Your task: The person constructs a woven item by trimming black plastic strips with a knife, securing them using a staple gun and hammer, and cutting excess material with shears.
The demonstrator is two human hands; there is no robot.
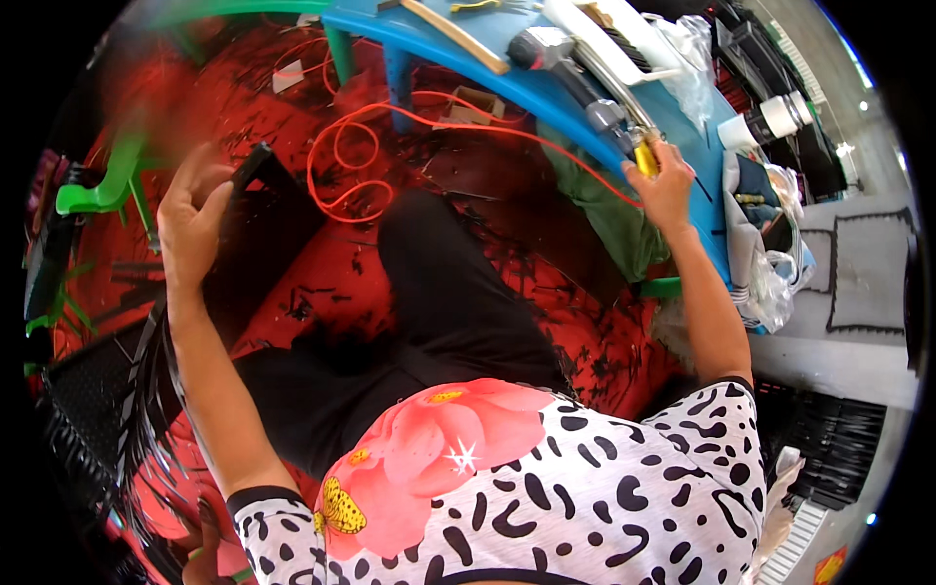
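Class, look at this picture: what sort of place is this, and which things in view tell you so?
Probably a small workshop. A power drill lies on a blue table, an orange cord loops over the red floor, and black scraps litter it.

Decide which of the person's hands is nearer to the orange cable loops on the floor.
Left. The left hand, holding a black strip, is just left of the cable loops. The right hand grips a yellow-handled tool on the blue table, farther right.
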